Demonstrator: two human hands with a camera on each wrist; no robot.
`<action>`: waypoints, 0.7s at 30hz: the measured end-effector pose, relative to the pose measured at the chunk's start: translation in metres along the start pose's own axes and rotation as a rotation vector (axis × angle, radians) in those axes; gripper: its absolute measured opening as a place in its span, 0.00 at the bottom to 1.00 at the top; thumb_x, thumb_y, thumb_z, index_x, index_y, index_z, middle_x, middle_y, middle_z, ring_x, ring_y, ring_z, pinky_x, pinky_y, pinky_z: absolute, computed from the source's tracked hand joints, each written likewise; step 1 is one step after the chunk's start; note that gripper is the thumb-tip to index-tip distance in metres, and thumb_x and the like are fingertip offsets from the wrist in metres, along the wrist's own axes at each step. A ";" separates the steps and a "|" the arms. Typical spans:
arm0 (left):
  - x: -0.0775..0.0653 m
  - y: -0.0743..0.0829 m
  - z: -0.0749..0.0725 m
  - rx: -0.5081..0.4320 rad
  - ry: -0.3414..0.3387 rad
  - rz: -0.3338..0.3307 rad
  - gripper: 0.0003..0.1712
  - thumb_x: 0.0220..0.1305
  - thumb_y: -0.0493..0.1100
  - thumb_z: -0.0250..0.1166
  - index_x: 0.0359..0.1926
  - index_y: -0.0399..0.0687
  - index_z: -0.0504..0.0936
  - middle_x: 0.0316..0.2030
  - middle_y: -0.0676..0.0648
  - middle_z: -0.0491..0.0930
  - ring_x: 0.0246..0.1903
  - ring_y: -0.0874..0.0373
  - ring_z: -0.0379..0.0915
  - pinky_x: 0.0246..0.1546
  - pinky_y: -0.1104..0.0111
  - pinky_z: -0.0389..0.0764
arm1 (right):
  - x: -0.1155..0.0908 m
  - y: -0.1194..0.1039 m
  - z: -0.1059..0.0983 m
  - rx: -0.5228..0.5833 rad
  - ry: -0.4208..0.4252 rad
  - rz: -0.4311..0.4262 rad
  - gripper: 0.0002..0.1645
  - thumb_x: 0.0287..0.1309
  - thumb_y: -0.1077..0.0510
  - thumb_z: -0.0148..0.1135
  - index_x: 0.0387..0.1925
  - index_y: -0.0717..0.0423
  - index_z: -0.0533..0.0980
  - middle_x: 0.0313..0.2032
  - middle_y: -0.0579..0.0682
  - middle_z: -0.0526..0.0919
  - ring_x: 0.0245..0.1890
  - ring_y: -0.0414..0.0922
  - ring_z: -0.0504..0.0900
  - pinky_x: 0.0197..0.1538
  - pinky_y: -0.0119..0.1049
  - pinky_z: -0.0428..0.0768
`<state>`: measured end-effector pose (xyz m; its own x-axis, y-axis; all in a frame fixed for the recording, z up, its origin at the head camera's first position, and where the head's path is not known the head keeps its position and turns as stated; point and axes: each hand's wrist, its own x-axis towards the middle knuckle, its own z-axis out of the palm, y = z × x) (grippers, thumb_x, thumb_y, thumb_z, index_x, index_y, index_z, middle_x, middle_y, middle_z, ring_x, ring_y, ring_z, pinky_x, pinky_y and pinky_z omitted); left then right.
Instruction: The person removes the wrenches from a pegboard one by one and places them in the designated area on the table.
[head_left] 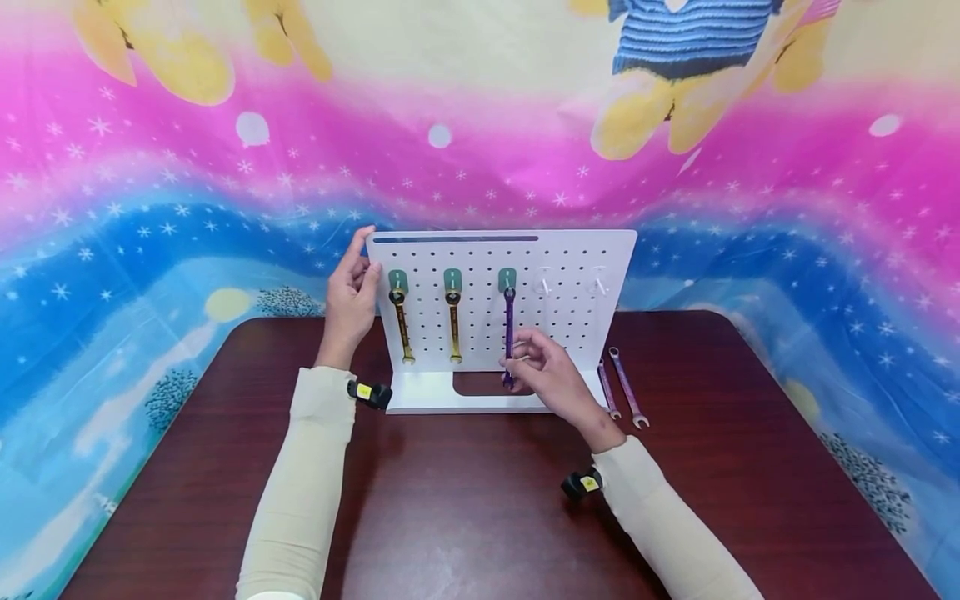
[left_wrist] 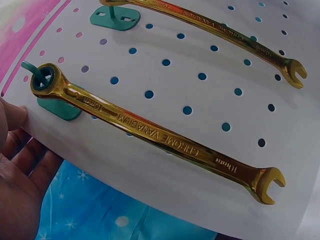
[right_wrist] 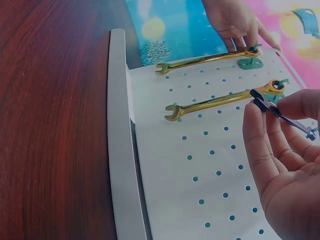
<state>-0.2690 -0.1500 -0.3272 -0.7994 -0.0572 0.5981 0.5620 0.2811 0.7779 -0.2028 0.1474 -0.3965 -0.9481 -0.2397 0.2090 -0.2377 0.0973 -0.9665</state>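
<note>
A white pegboard point(head_left: 480, 342) stands on the table, and my left hand point(head_left: 351, 293) grips its upper left edge, thumb in front. Two gold combination wrenches, the left one point(left_wrist: 150, 130) and its neighbour point(head_left: 453, 327), hang by their ring ends from green hooks. My right hand point(head_left: 551, 371) pinches a purple wrench point(head_left: 509, 325) near its open-end jaw. That wrench's ring end is at the third green hook point(head_left: 507, 277), roughly upright in front of the board. In the right wrist view, the purple wrench point(right_wrist: 287, 117) sits between thumb and fingers.
Two more purple wrenches, one farther right point(head_left: 628, 390) and one partly beside the board point(head_left: 607, 390), lie on the dark wooden table point(head_left: 465, 500). Two clear hooks, one point(head_left: 543, 282) and another point(head_left: 598, 281), are on the board's right. A printed cloth point(head_left: 480, 150) hangs behind.
</note>
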 end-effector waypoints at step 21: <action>0.000 0.003 -0.002 0.003 -0.005 -0.036 0.29 0.79 0.33 0.54 0.75 0.57 0.69 0.39 0.34 0.77 0.23 0.58 0.58 0.27 0.69 0.65 | -0.003 -0.004 0.000 0.052 -0.025 0.015 0.21 0.67 0.67 0.64 0.57 0.72 0.71 0.42 0.63 0.82 0.33 0.48 0.87 0.37 0.46 0.87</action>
<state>-0.2670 -0.1508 -0.3250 -0.8203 -0.0622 0.5686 0.5321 0.2819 0.7984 -0.1995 0.1481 -0.3932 -0.9457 -0.2628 0.1914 -0.2116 0.0505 -0.9761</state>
